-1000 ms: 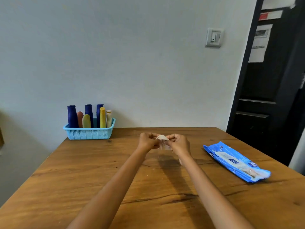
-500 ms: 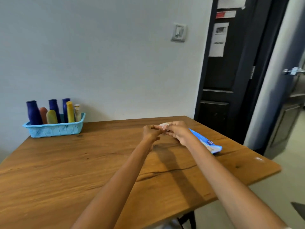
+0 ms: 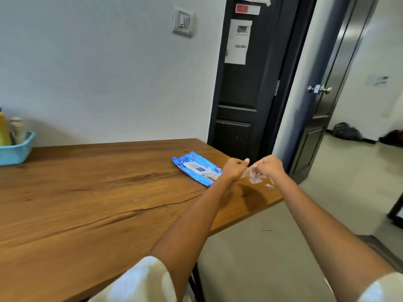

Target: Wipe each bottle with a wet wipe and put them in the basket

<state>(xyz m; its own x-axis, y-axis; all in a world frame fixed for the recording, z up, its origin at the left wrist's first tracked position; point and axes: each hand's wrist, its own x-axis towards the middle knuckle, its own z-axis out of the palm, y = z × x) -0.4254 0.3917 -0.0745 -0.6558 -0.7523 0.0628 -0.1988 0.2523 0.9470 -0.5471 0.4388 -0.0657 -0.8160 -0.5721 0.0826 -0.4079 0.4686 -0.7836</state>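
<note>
Pale grey wall (image 3: 98,73) backs a long brown wooden table (image 3: 87,203) with dark grain lines, and everything below is placed against that table. Off its far right corner stands a black panelled door (image 3: 242,94) with white paper sheets stuck to it, and above the tabletop on the wall sits a grey light switch (image 3: 183,22).

At the table's far left edge, cut off by the frame, is a light blue plastic basket (image 3: 16,150). A yellow bottle (image 3: 4,129) and a cream-capped bottle (image 3: 18,129) stand upright inside it.

Near the table's far right end lies a flat blue wet-wipe pack (image 3: 197,167) with a white flap, resting on the wood.

Both bare arms reach out over the table's right edge. The left hand (image 3: 234,168) is curled into a fist with the thumb sticking up, partly in front of the pack's near end. The right hand (image 3: 271,167) is also curled, just beside the left but not touching it. A crumpled, thin white wet wipe (image 3: 253,176) hangs between the two hands above the table's right corner; the right hand's fingers are closed around it, and whether the left hand also pinches it cannot be told.
</note>
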